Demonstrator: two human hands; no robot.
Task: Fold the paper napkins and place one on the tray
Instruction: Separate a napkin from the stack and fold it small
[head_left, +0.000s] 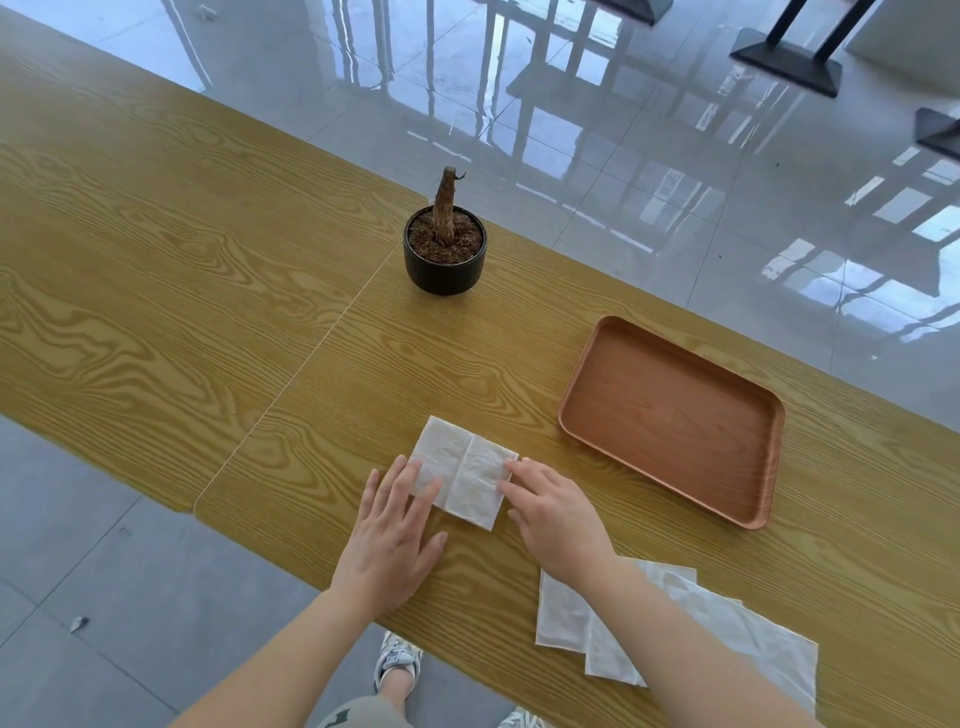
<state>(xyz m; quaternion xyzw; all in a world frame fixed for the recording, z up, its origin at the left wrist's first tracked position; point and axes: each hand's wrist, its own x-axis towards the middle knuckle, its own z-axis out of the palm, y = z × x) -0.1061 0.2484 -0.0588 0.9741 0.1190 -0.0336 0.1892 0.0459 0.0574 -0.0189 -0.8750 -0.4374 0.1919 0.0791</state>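
On the desk (208, 260) the empty tray (670, 415) lies right of the folded napkin (462, 475), so the right hand (558, 512) is nearer. Both hands' fingers (511, 470) lie flat and spread, pressing the napkin's ends; the left hand (392, 535) holds its left edge.

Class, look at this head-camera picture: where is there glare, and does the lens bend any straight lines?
Head view: the glossy floor mirrors bright windows, the strongest glare at right; the table edges bow from wide-angle distortion; the light is soft, with only a faint shadow under the pot; napkin, hands and tray look sharp.
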